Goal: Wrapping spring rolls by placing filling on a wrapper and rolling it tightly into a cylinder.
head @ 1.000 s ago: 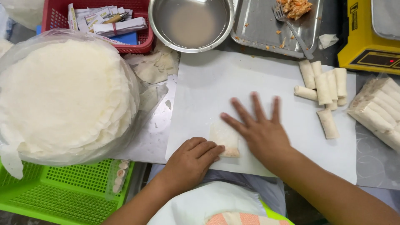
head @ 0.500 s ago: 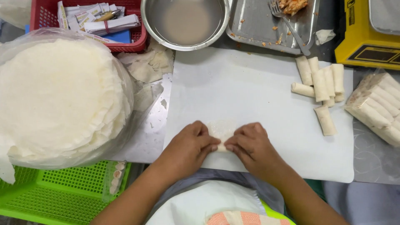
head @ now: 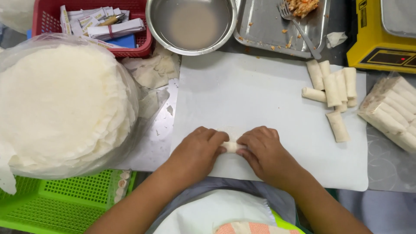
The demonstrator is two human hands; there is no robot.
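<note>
Down at the near edge of the white board point(head: 268, 86), my left hand point(head: 197, 149) and my right hand point(head: 264, 151) sit knuckle to knuckle, fingers curled over and pressing on a small pale roll point(head: 232, 147). Only a sliver of that roll shows between my fingertips, lying crosswise on its thin wrapper. Both hands are bent into loose claws, pinching the roll from either end, palms down on the board.

Same head view, looking outward now: off to my right, a cluster of finished rolls point(head: 331, 84) lies on the board's far corner, well apart from my hands, and beside it a bagged batch of rolls point(head: 390, 110). Above, a steel tray point(head: 268, 30) carries a fork point(head: 299, 28) and a heap of orange filling point(head: 303, 6). Next to it stands a round steel bowl point(head: 190, 24) of cloudy liquid. At my left, a big stack of round wrappers point(head: 60, 99) sits under clear plastic, with a red basket point(head: 99, 26) behind and a green basket point(head: 56, 201) in front.
</note>
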